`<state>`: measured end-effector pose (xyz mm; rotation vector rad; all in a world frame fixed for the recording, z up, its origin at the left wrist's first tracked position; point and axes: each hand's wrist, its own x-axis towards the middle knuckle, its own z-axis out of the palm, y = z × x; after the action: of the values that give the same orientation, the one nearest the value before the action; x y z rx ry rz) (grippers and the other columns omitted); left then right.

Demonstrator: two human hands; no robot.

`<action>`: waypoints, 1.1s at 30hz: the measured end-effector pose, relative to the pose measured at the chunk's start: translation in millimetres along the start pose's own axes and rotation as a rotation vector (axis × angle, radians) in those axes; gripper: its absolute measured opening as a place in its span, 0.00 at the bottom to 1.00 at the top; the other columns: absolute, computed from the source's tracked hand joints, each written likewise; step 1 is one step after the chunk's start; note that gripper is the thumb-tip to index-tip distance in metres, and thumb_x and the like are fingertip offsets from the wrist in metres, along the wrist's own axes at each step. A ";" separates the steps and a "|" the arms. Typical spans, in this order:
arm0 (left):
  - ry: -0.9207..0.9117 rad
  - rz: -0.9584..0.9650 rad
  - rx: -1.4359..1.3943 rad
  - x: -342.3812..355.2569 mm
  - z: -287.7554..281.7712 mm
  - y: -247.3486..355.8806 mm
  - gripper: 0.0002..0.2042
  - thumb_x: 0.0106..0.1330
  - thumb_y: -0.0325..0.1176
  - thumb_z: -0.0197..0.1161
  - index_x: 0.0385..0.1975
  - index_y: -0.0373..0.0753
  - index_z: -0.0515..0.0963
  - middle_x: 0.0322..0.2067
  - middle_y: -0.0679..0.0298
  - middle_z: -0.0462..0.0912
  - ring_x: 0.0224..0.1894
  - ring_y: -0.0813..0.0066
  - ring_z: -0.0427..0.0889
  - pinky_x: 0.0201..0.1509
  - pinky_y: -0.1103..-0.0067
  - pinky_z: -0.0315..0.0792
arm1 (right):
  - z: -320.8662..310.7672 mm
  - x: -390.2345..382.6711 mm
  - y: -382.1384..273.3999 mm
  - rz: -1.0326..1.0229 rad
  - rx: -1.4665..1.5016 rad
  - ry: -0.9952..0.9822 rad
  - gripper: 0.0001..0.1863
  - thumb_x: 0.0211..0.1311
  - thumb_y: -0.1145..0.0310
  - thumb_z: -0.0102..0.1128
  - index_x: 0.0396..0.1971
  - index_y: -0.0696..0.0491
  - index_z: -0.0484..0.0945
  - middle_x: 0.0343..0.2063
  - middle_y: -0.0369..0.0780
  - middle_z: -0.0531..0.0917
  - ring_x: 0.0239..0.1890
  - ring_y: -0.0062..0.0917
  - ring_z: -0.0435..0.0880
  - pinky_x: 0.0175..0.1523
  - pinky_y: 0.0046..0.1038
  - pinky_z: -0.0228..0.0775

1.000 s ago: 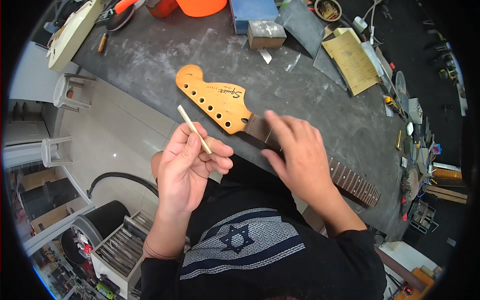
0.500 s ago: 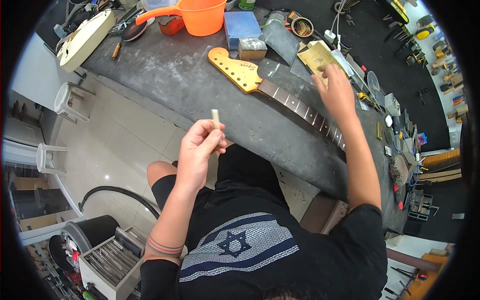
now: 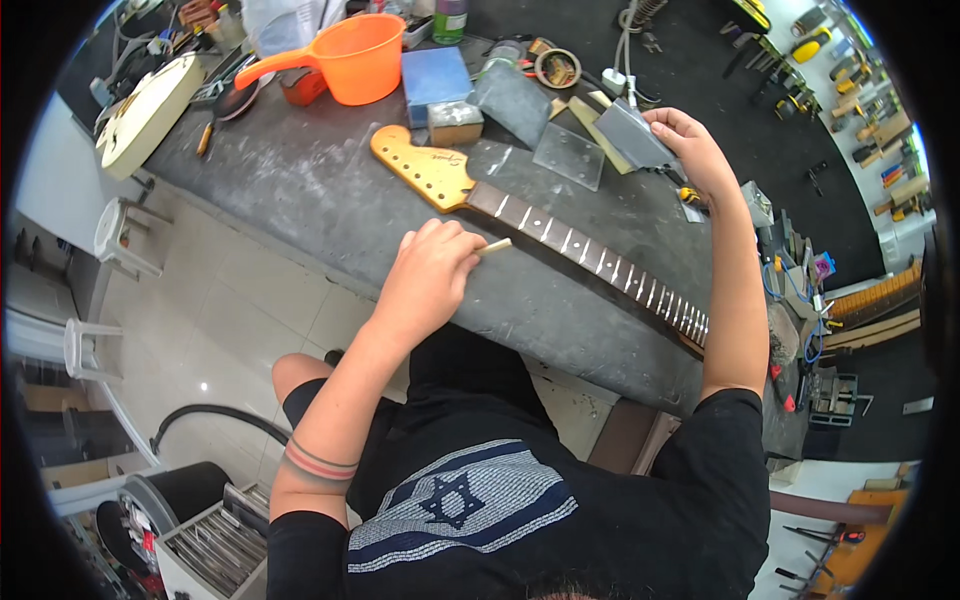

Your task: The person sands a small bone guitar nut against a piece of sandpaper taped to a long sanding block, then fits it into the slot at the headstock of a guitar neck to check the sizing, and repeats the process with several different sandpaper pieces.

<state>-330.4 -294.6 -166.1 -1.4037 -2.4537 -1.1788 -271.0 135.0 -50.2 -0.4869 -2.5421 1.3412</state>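
A small pale strip [image 3: 494, 246] sticks out from the closed fingers of my left hand [image 3: 428, 275], over the front part of the dark workbench [image 3: 330, 220]. Just beyond it lies a guitar neck [image 3: 590, 253], its yellow headstock to the left and its dark, dotted fretboard running to the right. My right hand [image 3: 690, 150] reaches to the back right, thumb and fingers pinching the edge of a grey sheet that looks like sandpaper [image 3: 633, 137]. That sheet is lifted at an angle above a yellowish sheet [image 3: 592, 130]. My right forearm passes close to the neck's far end.
An orange dipper [image 3: 360, 60], a blue block [image 3: 435, 78] and a small grey-topped block [image 3: 455, 122] stand at the back. A clear plate [image 3: 568, 156] lies behind the neck. To the left rests a cream guitar body [image 3: 150, 115]; tools crowd the right side.
My right hand, empty before, now grips the grey sheet and lifts it off the pile. My left hand has turned palm down, tipping the strip from upright to nearly level. The view has shifted.
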 end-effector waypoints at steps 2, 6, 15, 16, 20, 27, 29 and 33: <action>-0.005 0.012 -0.042 6.4 2.1 -2.8 0.06 0.75 0.27 0.68 0.47 0.37 0.86 0.39 0.60 0.82 0.50 0.57 0.81 0.58 0.65 0.73 | -14.8 -3.4 1.1 -0.008 0.070 0.024 0.18 0.88 0.62 0.60 0.65 0.57 0.85 0.53 0.33 0.90 0.54 0.18 0.84 0.64 0.25 0.73; -0.031 -0.006 -0.085 8.6 4.8 -5.7 0.03 0.72 0.25 0.67 0.42 0.35 0.83 0.38 0.58 0.81 0.48 0.55 0.80 0.59 0.63 0.73 | -33.4 -13.4 6.9 0.035 0.258 0.070 0.21 0.89 0.59 0.60 0.68 0.56 0.84 0.55 0.33 0.90 0.55 0.17 0.85 0.65 0.26 0.76; 0.019 -0.003 -0.068 13.7 4.0 -15.5 0.02 0.67 0.25 0.66 0.36 0.37 0.82 0.38 0.59 0.80 0.48 0.55 0.80 0.57 0.62 0.72 | -44.1 -43.0 8.2 -0.050 0.232 0.203 0.18 0.88 0.57 0.63 0.57 0.57 0.87 0.46 0.32 0.89 0.47 0.15 0.82 0.57 0.24 0.74; 0.024 -0.020 -0.075 12.4 4.1 -16.9 0.02 0.66 0.25 0.66 0.36 0.36 0.82 0.38 0.59 0.80 0.48 0.54 0.80 0.57 0.62 0.73 | -39.4 -52.5 5.7 -0.128 0.112 0.264 0.17 0.88 0.58 0.63 0.56 0.58 0.86 0.44 0.31 0.88 0.46 0.15 0.81 0.55 0.24 0.73; 0.025 -0.039 -0.102 12.9 3.2 -20.7 0.03 0.66 0.24 0.65 0.37 0.36 0.83 0.39 0.58 0.81 0.47 0.53 0.79 0.58 0.62 0.74 | -10.6 -105.1 -26.9 -0.299 -0.176 0.384 0.09 0.85 0.68 0.65 0.52 0.57 0.84 0.40 0.34 0.83 0.45 0.20 0.81 0.53 0.26 0.73; 0.020 -0.051 -0.060 6.3 -2.9 -23.0 0.04 0.66 0.23 0.65 0.38 0.34 0.84 0.39 0.57 0.82 0.46 0.54 0.79 0.57 0.61 0.74 | 59.2 -216.9 -47.2 -0.867 -0.801 0.500 0.17 0.63 0.77 0.73 0.51 0.49 0.85 0.47 0.37 0.85 0.52 0.36 0.86 0.59 0.42 0.79; 0.031 -0.049 -0.079 8.3 -1.6 -20.4 0.04 0.67 0.21 0.65 0.38 0.34 0.83 0.38 0.57 0.82 0.46 0.54 0.79 0.56 0.62 0.75 | 72.0 -252.8 -47.1 -0.873 -0.840 0.477 0.16 0.64 0.73 0.72 0.52 0.48 0.85 0.48 0.36 0.85 0.54 0.35 0.86 0.60 0.42 0.79; 0.023 -0.039 -0.086 8.5 -1.6 -21.7 0.03 0.68 0.21 0.65 0.38 0.33 0.83 0.38 0.57 0.83 0.46 0.54 0.79 0.56 0.63 0.76 | 89.1 -287.9 -45.1 -0.871 -0.868 0.437 0.16 0.67 0.64 0.68 0.53 0.46 0.85 0.51 0.34 0.86 0.56 0.32 0.86 0.61 0.41 0.78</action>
<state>-352.3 -295.9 -174.0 -1.3608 -2.4539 -1.3155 -45.6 -68.5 -75.0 0.2052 -2.3378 -0.1693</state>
